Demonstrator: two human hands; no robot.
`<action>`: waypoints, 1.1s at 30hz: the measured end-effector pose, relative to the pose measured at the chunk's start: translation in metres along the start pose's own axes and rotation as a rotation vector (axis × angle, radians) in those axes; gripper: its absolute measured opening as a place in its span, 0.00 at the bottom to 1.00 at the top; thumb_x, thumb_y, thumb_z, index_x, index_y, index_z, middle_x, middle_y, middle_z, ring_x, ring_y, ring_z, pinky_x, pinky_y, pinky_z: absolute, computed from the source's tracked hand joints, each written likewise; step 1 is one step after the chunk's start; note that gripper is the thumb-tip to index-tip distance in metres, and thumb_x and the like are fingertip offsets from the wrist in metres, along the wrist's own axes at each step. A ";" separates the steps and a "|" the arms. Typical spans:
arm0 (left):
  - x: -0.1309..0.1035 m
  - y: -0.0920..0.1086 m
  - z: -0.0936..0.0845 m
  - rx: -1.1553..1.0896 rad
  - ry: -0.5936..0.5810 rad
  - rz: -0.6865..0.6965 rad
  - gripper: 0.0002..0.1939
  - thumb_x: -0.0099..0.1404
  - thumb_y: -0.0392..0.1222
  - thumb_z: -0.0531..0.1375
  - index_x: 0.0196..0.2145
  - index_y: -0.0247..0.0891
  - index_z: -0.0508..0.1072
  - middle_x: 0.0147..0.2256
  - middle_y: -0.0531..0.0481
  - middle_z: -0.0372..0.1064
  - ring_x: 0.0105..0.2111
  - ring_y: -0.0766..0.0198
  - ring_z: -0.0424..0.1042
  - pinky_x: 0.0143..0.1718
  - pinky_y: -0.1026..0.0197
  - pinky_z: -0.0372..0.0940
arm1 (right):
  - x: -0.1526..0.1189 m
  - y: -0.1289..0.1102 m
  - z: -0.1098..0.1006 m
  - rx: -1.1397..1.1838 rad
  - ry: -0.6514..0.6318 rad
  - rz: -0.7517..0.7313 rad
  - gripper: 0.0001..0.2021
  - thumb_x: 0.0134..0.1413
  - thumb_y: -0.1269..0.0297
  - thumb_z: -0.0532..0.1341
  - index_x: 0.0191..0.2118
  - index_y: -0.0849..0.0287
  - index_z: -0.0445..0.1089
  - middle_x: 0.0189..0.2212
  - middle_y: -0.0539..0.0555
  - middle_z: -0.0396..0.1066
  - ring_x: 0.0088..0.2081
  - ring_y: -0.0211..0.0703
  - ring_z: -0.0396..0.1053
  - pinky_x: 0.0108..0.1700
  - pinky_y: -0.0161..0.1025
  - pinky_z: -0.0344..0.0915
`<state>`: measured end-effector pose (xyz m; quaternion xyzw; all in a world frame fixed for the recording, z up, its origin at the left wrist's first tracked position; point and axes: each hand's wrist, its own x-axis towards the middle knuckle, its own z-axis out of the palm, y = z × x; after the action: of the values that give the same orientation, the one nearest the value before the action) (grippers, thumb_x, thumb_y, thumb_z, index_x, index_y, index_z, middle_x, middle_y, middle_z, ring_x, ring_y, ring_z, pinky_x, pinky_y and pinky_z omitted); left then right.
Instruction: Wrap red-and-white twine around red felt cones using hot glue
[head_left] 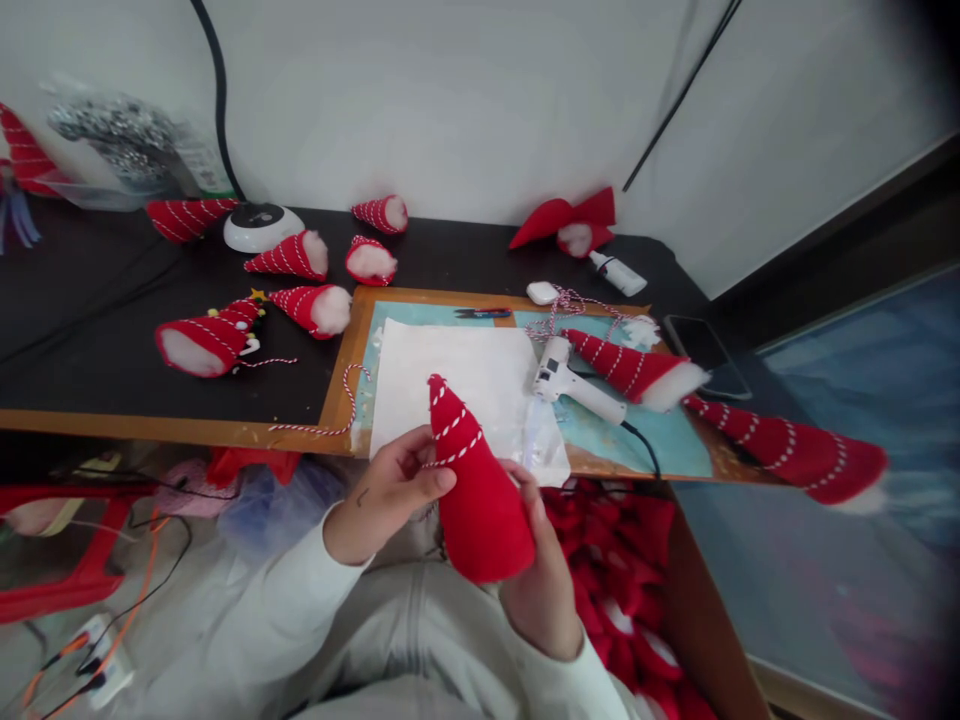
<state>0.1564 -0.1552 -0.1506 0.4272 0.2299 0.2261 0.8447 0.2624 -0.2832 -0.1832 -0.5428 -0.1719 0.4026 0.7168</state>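
A red felt cone [491,520] is held in front of my body, its narrow tip pointing away toward the table. Red-and-white twisted cord winds around its upper part, while the wide lower part is plain red. My left hand [394,490] pinches the cord against the cone's left side with thumb and fingers. On the right side, my right hand [544,570] wraps around the wide end. Just beyond the cone lies a white paper sheet [465,360]. To its right, a white glue gun [574,385] rests on its side. Behind that is a tangle of red-and-white cord [566,310].
Stuffed red cones [300,255] lie on the black table at the left, one decorated cone [202,338] among them. Small snips [480,313], a white bottle [619,273] and a phone [705,355] are also there. One cone [795,450] overhangs the right edge. Red felt pieces [622,560] sit below.
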 end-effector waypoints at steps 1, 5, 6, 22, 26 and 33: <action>0.000 0.001 0.001 -0.002 0.025 0.017 0.25 0.52 0.54 0.73 0.43 0.37 0.76 0.37 0.46 0.75 0.37 0.59 0.72 0.40 0.62 0.66 | -0.001 -0.001 0.001 -0.043 0.049 -0.113 0.24 0.60 0.39 0.54 0.54 0.47 0.62 0.55 0.57 0.72 0.54 0.57 0.73 0.56 0.59 0.67; 0.002 0.000 0.004 0.041 0.131 0.067 0.23 0.54 0.50 0.73 0.44 0.38 0.76 0.37 0.49 0.73 0.36 0.63 0.71 0.39 0.63 0.65 | -0.002 -0.004 -0.001 -0.397 -0.049 -0.417 0.38 0.54 0.37 0.62 0.65 0.50 0.54 0.66 0.62 0.56 0.67 0.62 0.55 0.67 0.64 0.52; 0.002 -0.001 0.004 0.049 0.143 0.066 0.23 0.54 0.50 0.73 0.45 0.39 0.75 0.35 0.50 0.71 0.34 0.65 0.69 0.37 0.64 0.64 | -0.002 -0.005 -0.001 -0.492 -0.081 -0.414 0.40 0.53 0.41 0.65 0.66 0.51 0.53 0.67 0.63 0.56 0.68 0.63 0.55 0.67 0.64 0.52; -0.007 0.001 0.007 0.392 0.188 0.072 0.20 0.66 0.58 0.61 0.30 0.38 0.67 0.24 0.57 0.58 0.24 0.69 0.54 0.26 0.65 0.52 | 0.013 -0.001 -0.008 -0.538 0.185 -0.324 0.26 0.49 0.54 0.70 0.51 0.53 0.62 0.49 0.57 0.66 0.52 0.53 0.67 0.56 0.53 0.65; -0.005 0.001 0.005 0.351 0.181 0.050 0.19 0.64 0.57 0.63 0.31 0.38 0.67 0.24 0.57 0.60 0.24 0.70 0.56 0.27 0.65 0.54 | 0.012 -0.005 -0.008 -0.355 0.109 -0.186 0.24 0.50 0.52 0.69 0.51 0.52 0.66 0.49 0.56 0.71 0.50 0.52 0.70 0.53 0.49 0.69; 0.001 -0.003 0.006 0.017 0.079 -0.010 0.27 0.52 0.55 0.73 0.44 0.37 0.72 0.28 0.54 0.67 0.28 0.68 0.65 0.31 0.65 0.60 | 0.014 -0.012 0.000 0.081 -0.109 0.133 0.23 0.55 0.42 0.60 0.47 0.54 0.73 0.45 0.58 0.78 0.49 0.58 0.75 0.52 0.56 0.71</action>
<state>0.1615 -0.1601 -0.1502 0.4240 0.2671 0.2367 0.8324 0.2759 -0.2737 -0.1749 -0.5006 -0.1579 0.4848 0.6996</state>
